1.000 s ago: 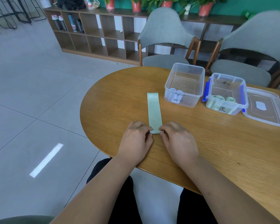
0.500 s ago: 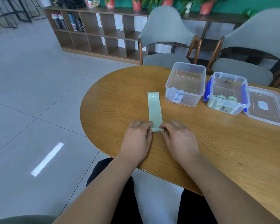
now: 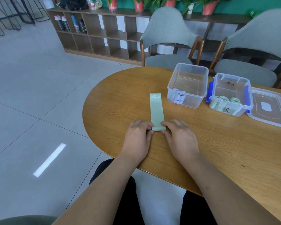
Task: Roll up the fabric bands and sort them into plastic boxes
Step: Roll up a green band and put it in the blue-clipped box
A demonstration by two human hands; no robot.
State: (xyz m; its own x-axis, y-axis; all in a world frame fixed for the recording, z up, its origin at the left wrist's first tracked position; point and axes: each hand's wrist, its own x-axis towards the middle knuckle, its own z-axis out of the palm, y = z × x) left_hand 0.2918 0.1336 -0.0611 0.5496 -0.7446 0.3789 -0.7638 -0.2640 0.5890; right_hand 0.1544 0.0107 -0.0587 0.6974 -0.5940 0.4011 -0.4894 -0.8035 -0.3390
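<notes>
A pale green fabric band (image 3: 156, 109) marked "30 LB" lies flat on the wooden table (image 3: 217, 143), its near end curled into a small roll. My left hand (image 3: 137, 140) pinches the roll's left end and my right hand (image 3: 180, 138) pinches its right end. Behind it to the right stands a clear plastic box (image 3: 187, 85) with white rolled bands inside. Further right is a box with blue clips (image 3: 230, 93) that holds green rolled bands.
A clear lid (image 3: 271, 108) lies on the table at the far right. Two grey chairs (image 3: 169, 36) stand behind the table, with a wooden shelf (image 3: 101, 34) and potted plants along the back wall. Tiled floor spreads to the left.
The roll at the band's near end has grown a little and moved away from me, with both hands following it. The flat part is shorter.
</notes>
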